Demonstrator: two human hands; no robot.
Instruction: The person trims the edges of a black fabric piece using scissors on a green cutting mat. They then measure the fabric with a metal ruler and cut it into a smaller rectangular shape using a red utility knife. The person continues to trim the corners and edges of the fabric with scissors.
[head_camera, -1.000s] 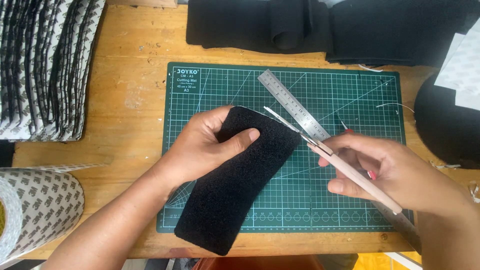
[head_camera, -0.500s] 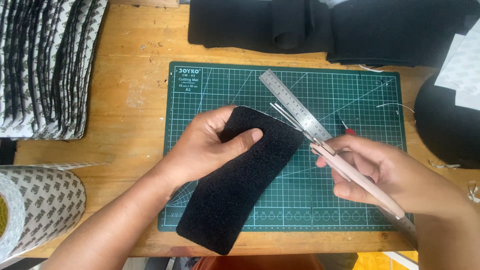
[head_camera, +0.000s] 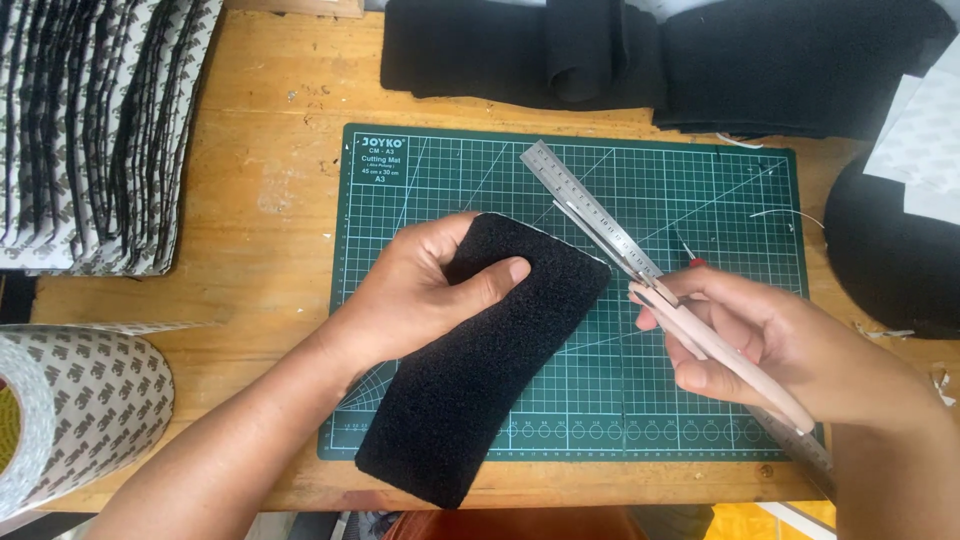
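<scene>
- While pinned under the left hand (head_camera: 425, 290) on the green cutting mat (head_camera: 400, 420), black foam strip (head_camera: 480, 365) lay slanted, lower end past the mat onto the bench (head_camera: 265, 200); fingers (head_camera: 495, 272) clamped over its upper part.
- Head view: right hand (head_camera: 770, 345) wrapped shut around pale-handled scissors (head_camera: 700, 335), blades parted slightly wider than a second earlier, tips beside the strip's upper right corner, over the steel ruler (head_camera: 590, 210).
- Judged: trimming of that corner under way.

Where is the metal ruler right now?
In the head view, the metal ruler lies slanted on the green cutting mat, right of centre, just beyond the black foam strip and under the blades of the scissors in the right hand.
</scene>
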